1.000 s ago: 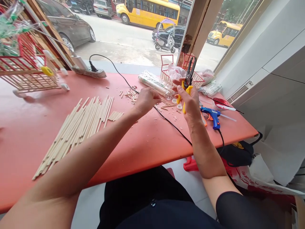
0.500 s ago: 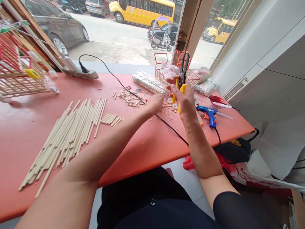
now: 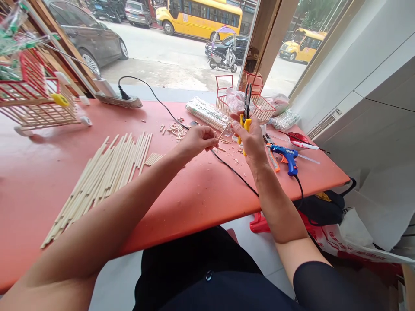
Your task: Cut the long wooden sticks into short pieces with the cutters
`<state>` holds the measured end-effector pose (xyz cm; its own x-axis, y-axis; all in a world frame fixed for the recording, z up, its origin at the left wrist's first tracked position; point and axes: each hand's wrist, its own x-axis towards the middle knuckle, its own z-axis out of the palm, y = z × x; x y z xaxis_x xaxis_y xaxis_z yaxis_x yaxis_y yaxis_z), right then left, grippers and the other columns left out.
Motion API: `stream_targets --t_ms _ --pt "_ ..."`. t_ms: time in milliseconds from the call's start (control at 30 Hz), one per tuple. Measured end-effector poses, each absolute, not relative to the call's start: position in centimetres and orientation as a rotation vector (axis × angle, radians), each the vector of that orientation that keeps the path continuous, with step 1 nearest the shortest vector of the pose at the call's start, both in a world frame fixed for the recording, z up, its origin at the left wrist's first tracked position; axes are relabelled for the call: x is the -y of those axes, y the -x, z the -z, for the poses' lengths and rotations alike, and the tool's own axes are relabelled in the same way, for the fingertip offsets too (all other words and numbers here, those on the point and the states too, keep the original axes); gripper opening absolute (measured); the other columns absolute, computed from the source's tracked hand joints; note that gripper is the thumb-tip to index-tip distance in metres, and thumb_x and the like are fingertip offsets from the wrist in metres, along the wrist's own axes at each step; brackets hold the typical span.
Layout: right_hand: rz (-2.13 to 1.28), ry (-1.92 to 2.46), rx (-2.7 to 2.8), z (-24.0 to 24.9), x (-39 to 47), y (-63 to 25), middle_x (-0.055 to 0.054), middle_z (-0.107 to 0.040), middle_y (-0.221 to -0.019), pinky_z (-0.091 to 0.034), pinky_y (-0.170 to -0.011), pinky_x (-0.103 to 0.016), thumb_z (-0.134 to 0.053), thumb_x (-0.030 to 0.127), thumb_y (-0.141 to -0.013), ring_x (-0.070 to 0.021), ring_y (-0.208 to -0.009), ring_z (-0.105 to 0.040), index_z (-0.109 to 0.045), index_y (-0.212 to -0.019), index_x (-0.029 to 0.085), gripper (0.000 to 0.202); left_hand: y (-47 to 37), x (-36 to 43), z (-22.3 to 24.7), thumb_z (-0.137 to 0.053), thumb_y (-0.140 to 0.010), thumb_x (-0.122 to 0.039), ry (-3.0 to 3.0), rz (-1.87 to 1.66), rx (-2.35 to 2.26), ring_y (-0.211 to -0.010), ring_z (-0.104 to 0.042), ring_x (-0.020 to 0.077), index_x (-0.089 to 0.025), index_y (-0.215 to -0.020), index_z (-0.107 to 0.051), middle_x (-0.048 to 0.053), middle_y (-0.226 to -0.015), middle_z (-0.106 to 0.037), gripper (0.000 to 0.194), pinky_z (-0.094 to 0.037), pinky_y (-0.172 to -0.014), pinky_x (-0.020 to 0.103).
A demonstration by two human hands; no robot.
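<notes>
Right hand (image 3: 253, 136): fingers wrapped around yellow-handled pliers (image 3: 247, 124), jaws pointing upward. Left hand (image 3: 199, 140): fingers pinched on the lower end of one thin wooden stick (image 3: 224, 131), its upper end slanting toward the right hand, contact there unclear. Salmon-red tabletop (image 3: 201, 190): cut stick pieces (image 3: 177, 130) beyond the left hand

the bare left arm (image 3: 123, 211) stretches diagonally forward, the left hand (image 3: 199, 140) lowered with its fingers (image 3: 211, 141) pinched together. the right forearm (image 3: 275, 198) angles forward from a bent elbow, the right hand (image 3: 254, 137) curled in a grip, near the left.
</notes>
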<state>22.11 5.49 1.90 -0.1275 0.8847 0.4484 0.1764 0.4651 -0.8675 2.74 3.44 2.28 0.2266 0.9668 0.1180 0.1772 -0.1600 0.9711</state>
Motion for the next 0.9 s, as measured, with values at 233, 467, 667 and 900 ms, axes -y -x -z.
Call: stream_targets --t_ms 233,467,667,900 --pt "-0.968 0.908 1.648 -1.2 -4.3 -20.2 -0.003 -0.064 -0.101 -0.059 -0.085 -0.037 -0.077 0.052 -0.086 -0.0193 -0.093 -0.063 -0.055 -0.119 0.026 0.047 -0.7 0.6 -1.6 -0.095 -0.069 -0.037 -1.294 -1.039 -0.902 -0.059 -0.054 0.0117 -0.018 -0.071 -0.072 0.005 -0.074 -0.074 0.029 -0.044 -0.061 0.028" --pt "-1.014 0.922 1.771 -1.0 -3.1 -18.9 0.002 -0.059 -0.090 -0.054 -0.079 -0.032 -0.075 0.042 -0.088 -0.0154 -0.083 -0.059 -0.055 -0.115 0.026 0.038 0.1 2.3 -1.4 -0.098 -0.063 -0.039 -1.249 -1.057 -0.992 -0.058 -0.054 0.0127 -0.018 -0.069 -0.075 0.006 -0.070 -0.074 0.031 -0.044 -0.060 0.029" --pt "-0.995 0.945 1.728 -1.3 -2.9 -18.9 0.004 -0.056 -0.085 -0.049 -0.075 -0.029 -0.074 0.034 -0.088 -0.0133 -0.077 -0.056 -0.055 -0.114 0.025 0.033 0.8 2.3 -1.1 -0.088 -0.074 -0.046 -1.350 -1.018 -1.039 -0.058 -0.053 0.0118 -0.017 -0.069 -0.082 0.007 -0.069 -0.075 0.030 -0.041 -0.056 0.026" --pt "-1.044 0.953 1.726 -1.9 -2.2 -18.7 0.005 -0.051 -0.080 -0.044 -0.071 -0.029 -0.074 0.029 -0.087 -0.0131 -0.074 -0.050 -0.056 -0.112 0.026 0.031 1.0 2.4 -0.9 -0.097 -0.063 -0.060 -1.253 -0.868 -0.998 -0.072 -0.063 0.0151 -0.017 -0.083 -0.088 0.014 -0.087 -0.084 0.048 -0.045 -0.061 0.024"
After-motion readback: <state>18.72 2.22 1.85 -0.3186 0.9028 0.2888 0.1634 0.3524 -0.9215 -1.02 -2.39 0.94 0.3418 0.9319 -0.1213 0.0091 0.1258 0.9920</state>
